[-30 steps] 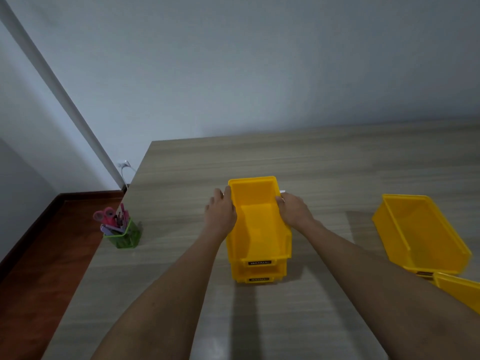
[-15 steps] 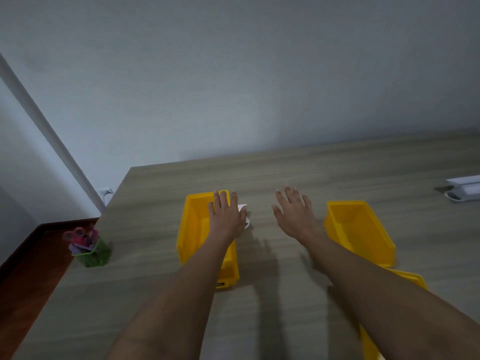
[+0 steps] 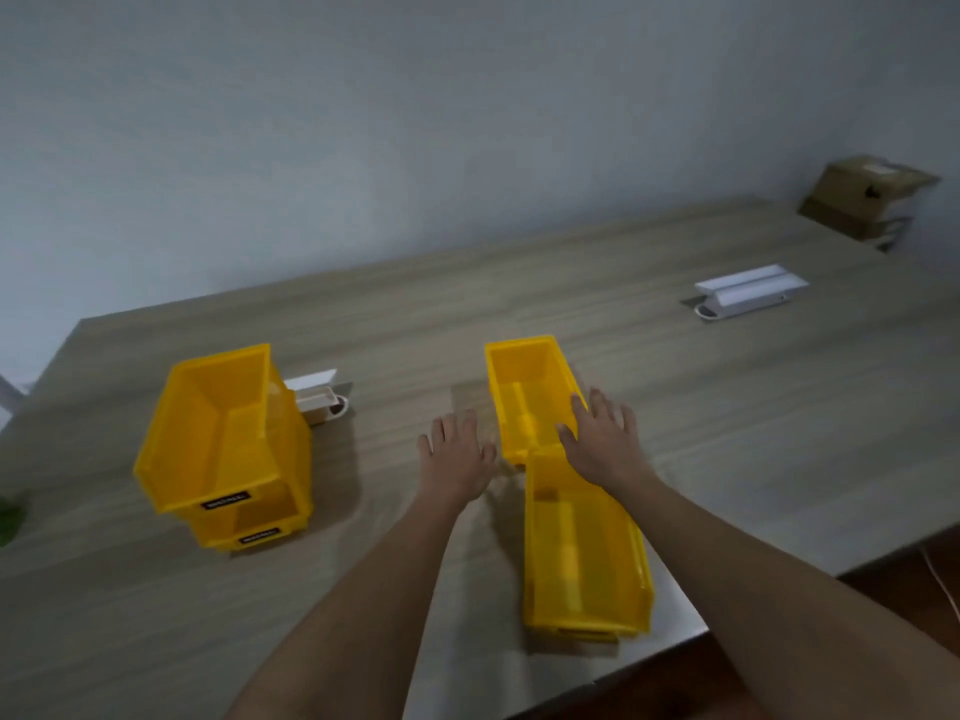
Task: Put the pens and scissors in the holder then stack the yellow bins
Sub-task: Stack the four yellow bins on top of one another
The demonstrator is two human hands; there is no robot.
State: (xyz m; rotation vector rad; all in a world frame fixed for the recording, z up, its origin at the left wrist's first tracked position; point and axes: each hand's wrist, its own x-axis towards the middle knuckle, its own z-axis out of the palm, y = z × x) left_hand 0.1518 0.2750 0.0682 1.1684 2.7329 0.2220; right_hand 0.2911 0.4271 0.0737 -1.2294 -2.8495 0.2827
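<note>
Both hands are spread and empty, the left hand (image 3: pixel 457 449) just beside the far yellow bin (image 3: pixel 524 392), the right hand (image 3: pixel 602 439) over its rim. The bin should be gripped by both side walls and lowered squarely onto the two-bin stack (image 3: pixel 223 449) at left.

Four yellow bins stand on the table (image 3: pixel 727 418): two nested in a stack, the top bin (image 3: pixel 218 433) on the lower bin (image 3: pixel 260 527), and two single ones, the far bin (image 3: pixel 524 392) and the near bin (image 3: pixel 582 558). Two white blocks show, one (image 3: pixel 317 402) behind the stack, one (image 3: pixel 748 291) far right. One cardboard box (image 3: pixel 862 200). Two hands: left (image 3: pixel 457 454), right (image 3: pixel 602 439).
</note>
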